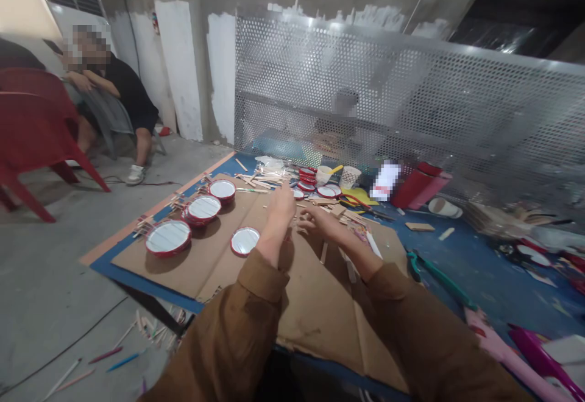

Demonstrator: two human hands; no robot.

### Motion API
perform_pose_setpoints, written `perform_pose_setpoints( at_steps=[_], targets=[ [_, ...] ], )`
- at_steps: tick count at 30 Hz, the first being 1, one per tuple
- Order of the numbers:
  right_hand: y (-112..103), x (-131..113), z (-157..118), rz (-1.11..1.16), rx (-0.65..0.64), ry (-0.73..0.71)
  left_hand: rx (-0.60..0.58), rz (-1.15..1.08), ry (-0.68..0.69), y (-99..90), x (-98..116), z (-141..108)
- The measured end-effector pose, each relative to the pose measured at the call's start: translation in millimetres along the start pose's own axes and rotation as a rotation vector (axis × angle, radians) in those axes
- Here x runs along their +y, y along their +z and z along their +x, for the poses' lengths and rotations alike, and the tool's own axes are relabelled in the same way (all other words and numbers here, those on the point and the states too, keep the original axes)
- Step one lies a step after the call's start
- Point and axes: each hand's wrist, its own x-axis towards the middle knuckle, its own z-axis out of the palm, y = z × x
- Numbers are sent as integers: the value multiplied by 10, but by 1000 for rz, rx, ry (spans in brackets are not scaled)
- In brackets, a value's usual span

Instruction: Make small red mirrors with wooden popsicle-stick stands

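Observation:
My left hand [282, 206] is closed above the middle of the cardboard sheet [315, 323]. What it grips, if anything, is hidden by the fingers. Just to its right, my right hand [315, 222] has curled fingers standing apart, with nothing visible between them. Beside my left wrist lies a round, red-rimmed lid [245, 240] with a shiny pale face. Along the left edge stand several similar red-rimmed pieces, among them one at the front [167, 237], with small wooden sticks projecting from their left sides. Loose wooden sticks [260, 181] lie beyond my hands.
Paper cups [350, 176], red lids and a lit phone [386, 181] stand at the back of the blue table [457, 268]. Teal-handled pliers [441, 277] and a pink glue gun [498, 341] lie right. A perforated metal panel [411, 97] borders the table. A person sits far left.

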Motion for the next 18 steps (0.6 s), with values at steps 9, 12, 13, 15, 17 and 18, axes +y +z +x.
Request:
perform_pose_setpoints(
  at_steps=[9, 12, 13, 15, 17, 18],
  targets=[
    [70, -478, -61, 7, -213, 95, 281, -237, 91, -225, 152, 36],
    [35, -386, -154, 27, -215, 154, 303, -287, 66, -227, 174, 42],
    [-10, -303, -198, 15, -197, 179, 299, -301, 55, -216, 171, 49],
    [-157, -71, -305, -32, -130, 249, 294, -331, 24, -185, 158, 64],
    [-355, 211, -429, -81, -68, 344, 304, -368, 3, -156, 151, 76],
    [-455, 352, -491, -107, -44, 402, 315, -389, 4, -149, 154, 79]
  ],
)
